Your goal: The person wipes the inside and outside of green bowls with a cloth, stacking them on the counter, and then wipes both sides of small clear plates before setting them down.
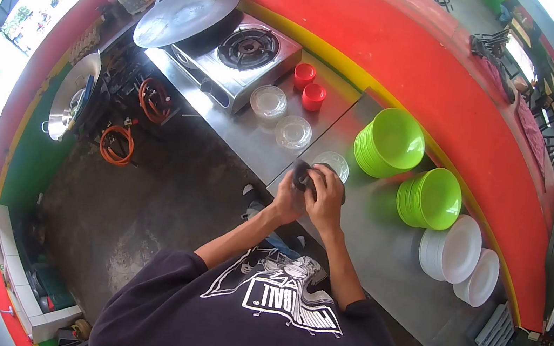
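Observation:
In front of my chest, above the steel counter (pixel 370 218), both hands are close together. My left hand (pixel 290 197) is closed round a dark rounded object (pixel 300 173), whose kind I cannot make out. My right hand (pixel 322 197) curls over the same dark object from the other side; its fingers hide much of it. Just behind the hands sits a stack of clear glass dishes (pixel 334 162), partly covered by my fingers. Two more clear stacks, a nearer one (pixel 293 133) and a farther one (pixel 268 102), stand to the left.
Red stacked cups (pixel 313 97) stand behind the clear dishes. Tall green bowl stacks (pixel 389 144) and white plate stacks (pixel 450 248) line the right. A gas stove (pixel 248 49) and large wok (pixel 187 15) are at the back left. A red wall (pixel 381 39) borders the counter.

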### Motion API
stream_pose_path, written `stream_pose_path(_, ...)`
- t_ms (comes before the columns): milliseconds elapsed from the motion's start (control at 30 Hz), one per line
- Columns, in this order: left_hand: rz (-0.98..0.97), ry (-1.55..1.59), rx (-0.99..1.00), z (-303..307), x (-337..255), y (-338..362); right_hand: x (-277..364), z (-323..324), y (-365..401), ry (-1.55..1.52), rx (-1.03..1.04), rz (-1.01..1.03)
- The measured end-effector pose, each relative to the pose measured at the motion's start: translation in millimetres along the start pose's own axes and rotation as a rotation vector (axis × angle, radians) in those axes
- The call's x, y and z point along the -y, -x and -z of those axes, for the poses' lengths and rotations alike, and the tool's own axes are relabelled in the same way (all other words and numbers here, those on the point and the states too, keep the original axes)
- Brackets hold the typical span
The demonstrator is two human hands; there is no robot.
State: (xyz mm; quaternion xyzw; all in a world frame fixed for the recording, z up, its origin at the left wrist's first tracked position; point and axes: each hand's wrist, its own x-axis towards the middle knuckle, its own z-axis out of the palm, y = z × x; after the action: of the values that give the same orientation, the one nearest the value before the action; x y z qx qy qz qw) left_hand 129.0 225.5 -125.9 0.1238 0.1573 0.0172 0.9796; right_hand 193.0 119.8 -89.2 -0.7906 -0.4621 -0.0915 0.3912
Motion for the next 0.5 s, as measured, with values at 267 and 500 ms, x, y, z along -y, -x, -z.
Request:
stream_pose_path(267, -0.083, -0.300, 0.000, 3, -14, 5, 11, -1, 32, -0.095, 0.156, -0.257)
stream_pose_path(500, -0.049, -0.487, 0.099, -10, -18, 8, 16, -14, 28, -0.596, 0.023, -0.381)
